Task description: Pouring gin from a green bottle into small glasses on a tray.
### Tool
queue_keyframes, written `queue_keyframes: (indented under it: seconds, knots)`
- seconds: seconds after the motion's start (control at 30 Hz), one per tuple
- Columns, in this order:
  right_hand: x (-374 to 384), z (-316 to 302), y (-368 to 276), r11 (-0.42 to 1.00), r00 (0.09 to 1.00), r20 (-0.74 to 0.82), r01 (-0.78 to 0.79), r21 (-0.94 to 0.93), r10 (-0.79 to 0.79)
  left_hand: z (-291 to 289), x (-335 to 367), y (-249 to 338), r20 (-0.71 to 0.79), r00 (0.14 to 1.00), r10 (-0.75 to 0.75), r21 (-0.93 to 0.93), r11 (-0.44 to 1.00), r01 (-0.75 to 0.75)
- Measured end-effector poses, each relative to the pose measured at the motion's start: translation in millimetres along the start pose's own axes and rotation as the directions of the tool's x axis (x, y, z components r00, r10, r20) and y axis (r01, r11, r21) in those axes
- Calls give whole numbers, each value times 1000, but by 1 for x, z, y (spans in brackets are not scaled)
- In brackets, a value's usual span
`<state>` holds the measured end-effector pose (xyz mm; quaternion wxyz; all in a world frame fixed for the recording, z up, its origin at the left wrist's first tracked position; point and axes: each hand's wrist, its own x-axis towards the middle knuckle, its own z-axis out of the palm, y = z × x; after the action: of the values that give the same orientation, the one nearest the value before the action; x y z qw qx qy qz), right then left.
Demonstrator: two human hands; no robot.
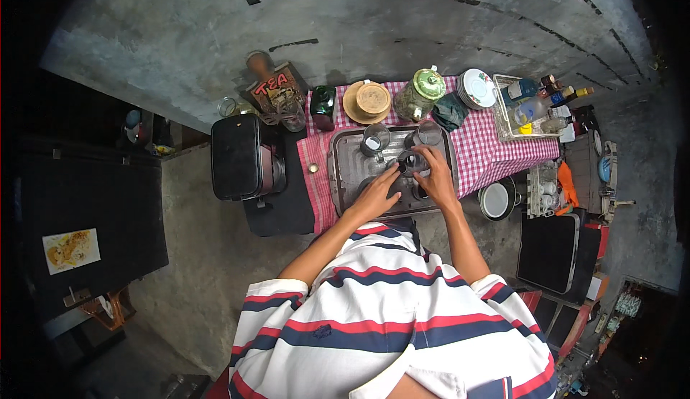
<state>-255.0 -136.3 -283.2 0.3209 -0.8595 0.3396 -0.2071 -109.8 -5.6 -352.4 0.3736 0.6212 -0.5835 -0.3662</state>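
Your right hand (435, 175) has its thumb and fingers closed around a clear glass (412, 160), which stands right of centre on the metal tray (336, 190) in front of you. Your left hand (377, 194) reaches in from the left, its fingertips at the near-left side of that glass, beside something small and dark; you cannot tell from here whether they grip it. What the held glass contains is hidden by your fingers.

Two more glasses are at the far side of the tray. The far-left glass (375, 140) shows something pale low inside, though you cannot tell what; the far-right glass (425, 134) stands just beyond your right hand.

Beyond the tray, on the checked cloth (478, 151), you have from left to right a dark green jar (323, 108), a brown saucer (351, 106) bearing a lidded cup (374, 98), and a green-lidded pot (417, 103). The lids hide what is in the cup and pot. A stack of plates (478, 88) comes next, then a white basket (507, 134) at the far right, holding several bottles (530, 109) and a yellow item (525, 129).

On the floor to the right of the table is a bucket (496, 201) with a pale round inside. Right of it, a rack (534, 190) holds white cups (548, 187).
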Motion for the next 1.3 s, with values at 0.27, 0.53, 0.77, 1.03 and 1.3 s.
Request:
queue_keyframes:
  seconds: [0.27,0.53,0.77,1.03,1.3]
  knots:
    - [-1,-1,-1,999,1000,10,13,-45,-12,0,0,3,-10,1000,-6,2,1000,6]
    - [0,-8,-6,996,999,21,38,-87,-36,-2,-2,5,35,999,16,126,992,-20]
    - [1,-10,-9,985,998,36,60,-162,-55,-4,-1,7,38,999,4,136,991,-9]
    - [-1,-11,-11,973,997,52,68,-222,-57,-3,-2,7,28,1000,6,139,990,-10]
    - [-1,-13,-14,981,996,78,52,-186,-38,-2,-1,8,24,1000,-2,128,992,-1]
